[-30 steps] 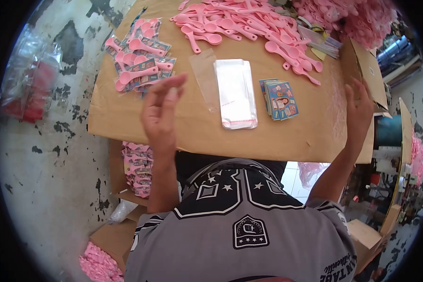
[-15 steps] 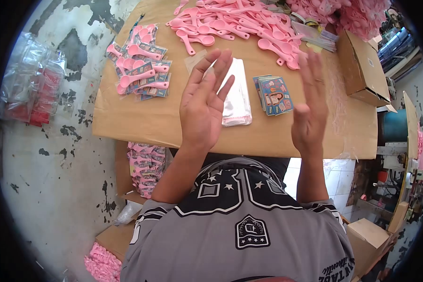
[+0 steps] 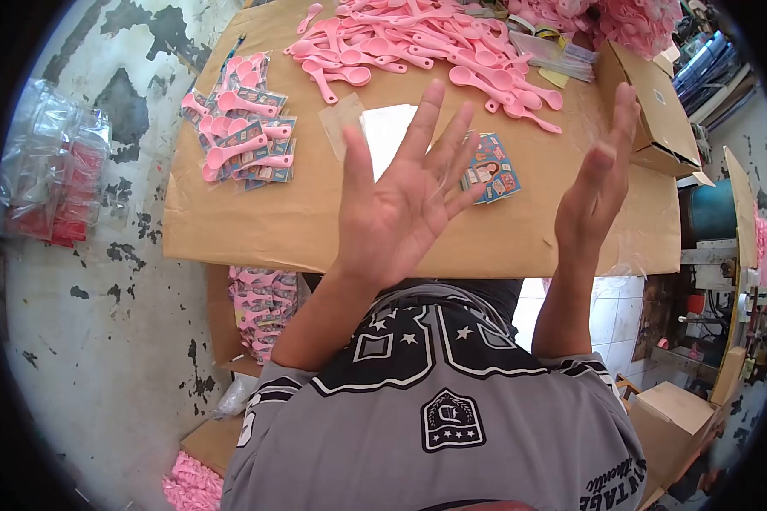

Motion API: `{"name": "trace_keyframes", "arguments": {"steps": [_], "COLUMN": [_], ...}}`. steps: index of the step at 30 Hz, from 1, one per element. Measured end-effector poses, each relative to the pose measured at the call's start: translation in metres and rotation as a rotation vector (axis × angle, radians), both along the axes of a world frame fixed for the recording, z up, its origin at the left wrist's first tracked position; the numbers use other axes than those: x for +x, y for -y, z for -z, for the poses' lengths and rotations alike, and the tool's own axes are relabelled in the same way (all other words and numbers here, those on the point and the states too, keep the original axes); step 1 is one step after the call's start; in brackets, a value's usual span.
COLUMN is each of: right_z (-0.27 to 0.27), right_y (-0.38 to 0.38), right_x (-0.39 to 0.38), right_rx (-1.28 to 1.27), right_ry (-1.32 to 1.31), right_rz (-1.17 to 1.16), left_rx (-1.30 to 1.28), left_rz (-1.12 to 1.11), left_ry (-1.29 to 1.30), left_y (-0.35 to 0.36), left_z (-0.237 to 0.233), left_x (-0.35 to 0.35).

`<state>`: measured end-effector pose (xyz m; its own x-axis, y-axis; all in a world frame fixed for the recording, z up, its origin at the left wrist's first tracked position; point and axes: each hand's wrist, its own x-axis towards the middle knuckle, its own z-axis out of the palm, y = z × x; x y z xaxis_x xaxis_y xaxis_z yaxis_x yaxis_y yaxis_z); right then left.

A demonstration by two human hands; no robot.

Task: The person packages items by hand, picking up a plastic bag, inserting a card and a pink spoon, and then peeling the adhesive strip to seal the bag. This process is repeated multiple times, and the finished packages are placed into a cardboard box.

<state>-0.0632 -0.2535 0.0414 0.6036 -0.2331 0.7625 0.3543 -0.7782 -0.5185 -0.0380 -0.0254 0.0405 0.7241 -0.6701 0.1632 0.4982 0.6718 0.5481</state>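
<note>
Centre of frame: left hand [image 3: 405, 204] is raised over the cardboard sheet [image 3: 256, 226], palm to camera, fingers splayed wide, empty.

Right of centre: right hand [image 3: 601, 183] is also raised, seen edge-on with the palm turned toward the left hand. Fingers are straight and loosely apart, empty. The hands are well apart and not touching.

Behind the left hand's fingers is a stack of clear bags [image 3: 388, 128] lying flat on the cardboard, mostly hidden by the hand. One loose clear sleeve [image 3: 339, 123] sits just left of it, tilted.

Between the two hands, further up the sheet, is a small stack of printed cards [image 3: 496, 166], slightly fanned. The left fingertips overlap its left edge in this view; I can't tell if they touch it.

Top of frame: a pile of loose pink spoons [image 3: 418, 43] is spread across the far edge of the cardboard.

Upper left of the sheet: packed spoons [image 3: 243, 128], each in a bag with a card, in a rough heap.

Upper right: an open cardboard box [image 3: 656, 98] at the sheet's corner.

Left edge: clear plastic bags with red contents [image 3: 51, 183] on the stained floor.

Below the sheet's near edge, left of the torso: more packed spoons in a carton [image 3: 260, 307].
</note>
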Motion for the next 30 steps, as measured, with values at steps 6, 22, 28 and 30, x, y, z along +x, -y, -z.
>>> {"name": "trace_keyframes", "arguments": {"steps": [6,22,28,30], "right_z": [0.055,0.007,0.032,0.013], "right_y": [-0.070,-0.060,-0.086,-0.066], "right_x": [-0.022,-0.042,-0.016,-0.018], "right_rx": [-0.503,0.859,0.460,0.637], "right_ry": [0.046,-0.188,0.192,0.165], "right_rz": [-0.331,-0.936,-0.923,-0.938], "left_rx": [-0.025,0.290,0.180,0.418], "left_rz": [0.030,-0.397,-0.805,-0.655], "left_ry": [-0.071,0.550,1.243,1.258], "left_y": [0.022,0.045,0.092,0.082], "left_z": [0.000,0.008,0.030,0.016], "left_x": [0.000,-0.003,0.007,-0.025]}}
